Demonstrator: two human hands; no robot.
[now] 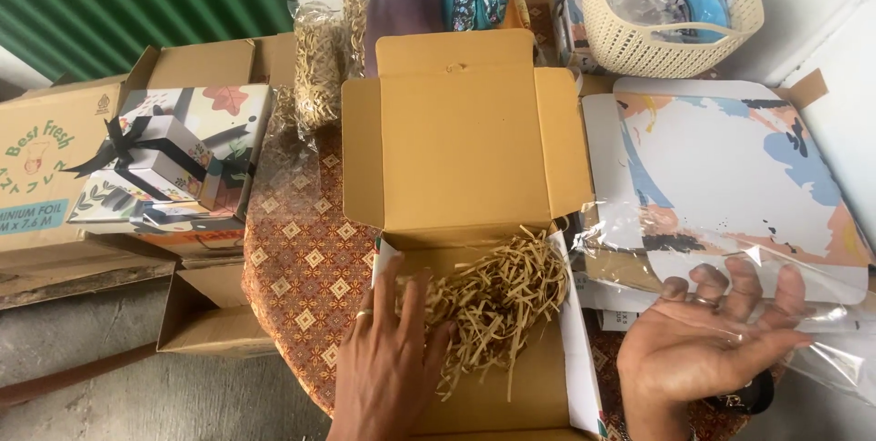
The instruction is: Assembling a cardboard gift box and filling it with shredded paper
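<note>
Pressing shredded paper [497, 300] into box [474, 222] with flat left hand [388, 363]; right hand [707, 345] open under plastic wrap [730, 259], needing pinching next.

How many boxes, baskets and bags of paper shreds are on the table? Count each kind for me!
Open cardboard box with paper shreds under the left hand: 1
Gift box with black ribbon: 1
Cream basket: 1
Bags of shreds: 2
Total: 5
The right hand holds clear plastic film.

Matt tan corrugated-cardboard box [465, 149]; rough crinkled beige paper shreds [497, 300]; glossy clear plastic film [730, 268]; cream woven-look plastic basket [671, 17].
</note>
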